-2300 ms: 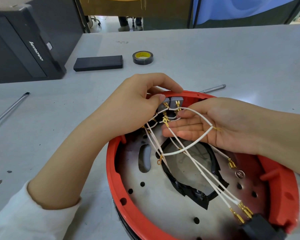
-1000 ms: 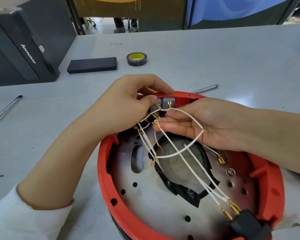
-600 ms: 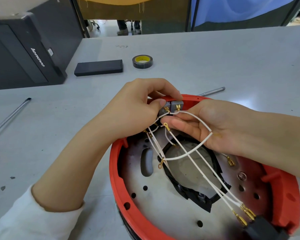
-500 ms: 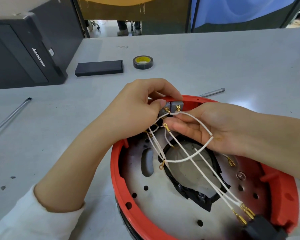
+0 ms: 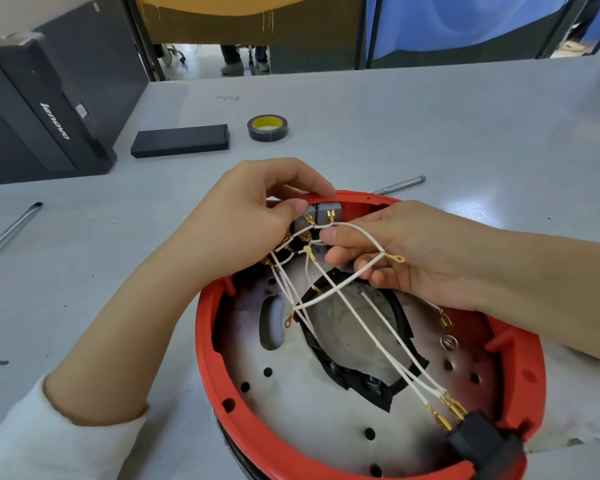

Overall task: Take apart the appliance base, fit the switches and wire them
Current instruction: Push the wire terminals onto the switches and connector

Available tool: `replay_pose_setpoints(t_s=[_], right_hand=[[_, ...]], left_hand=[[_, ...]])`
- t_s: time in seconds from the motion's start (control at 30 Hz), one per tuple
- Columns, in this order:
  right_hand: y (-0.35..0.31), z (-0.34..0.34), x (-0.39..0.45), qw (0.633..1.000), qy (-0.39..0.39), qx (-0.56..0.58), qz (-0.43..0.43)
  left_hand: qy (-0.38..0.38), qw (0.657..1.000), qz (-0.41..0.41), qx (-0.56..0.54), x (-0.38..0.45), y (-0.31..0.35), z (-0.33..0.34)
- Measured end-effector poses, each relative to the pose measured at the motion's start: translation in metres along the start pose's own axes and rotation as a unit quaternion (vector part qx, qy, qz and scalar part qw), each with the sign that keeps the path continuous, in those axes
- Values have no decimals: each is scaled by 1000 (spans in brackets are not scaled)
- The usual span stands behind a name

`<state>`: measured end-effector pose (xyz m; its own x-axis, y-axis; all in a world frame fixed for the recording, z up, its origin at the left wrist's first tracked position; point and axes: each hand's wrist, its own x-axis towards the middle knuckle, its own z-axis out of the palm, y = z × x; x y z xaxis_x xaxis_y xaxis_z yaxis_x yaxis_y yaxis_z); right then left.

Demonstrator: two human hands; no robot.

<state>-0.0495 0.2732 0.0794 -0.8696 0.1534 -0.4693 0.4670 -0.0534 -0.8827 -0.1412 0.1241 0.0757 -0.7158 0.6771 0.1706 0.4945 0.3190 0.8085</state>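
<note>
Wiring step is underway: the red appliance base point(image 5: 368, 358) sits open on the counter point(image 5: 430, 133), grey switches point(image 5: 321, 214) fitted at its far rim. A terminal there is pinched by the left hand point(image 5: 253, 216); white wires point(image 5: 357, 268) are curled into the right hand point(image 5: 406, 251). Next, a loose spade gets pushed on squarely. Compared with half a second back, barely anything's shifted.
</note>
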Motion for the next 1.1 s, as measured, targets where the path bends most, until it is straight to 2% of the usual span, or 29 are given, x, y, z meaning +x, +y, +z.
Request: replay_pose_setpoints(t_s=[0.2,0.33,0.4,0.6,0.83,1.1], right_hand=[[0,-2,0,999,-28,22,16],[-7,-2,-1,987,-79,114,80],[-9,-1,-1,985,-85,120,92],[-4,8,-1,991,-54,95,80],[-2,18,2,999,31,20,28],[-5,12,4,999,2,31,29]], left_hand=[[-1,1000,0,-4,0,2,1],[-1,1000,1,-5,0,2,0],[1,1000,1,-3,0,1,-1],[-4,1000,3,-4,1,1,-1],[-4,1000,12,-5,1,-2,-1],[-7,1000,15,3,2,-5,-2]])
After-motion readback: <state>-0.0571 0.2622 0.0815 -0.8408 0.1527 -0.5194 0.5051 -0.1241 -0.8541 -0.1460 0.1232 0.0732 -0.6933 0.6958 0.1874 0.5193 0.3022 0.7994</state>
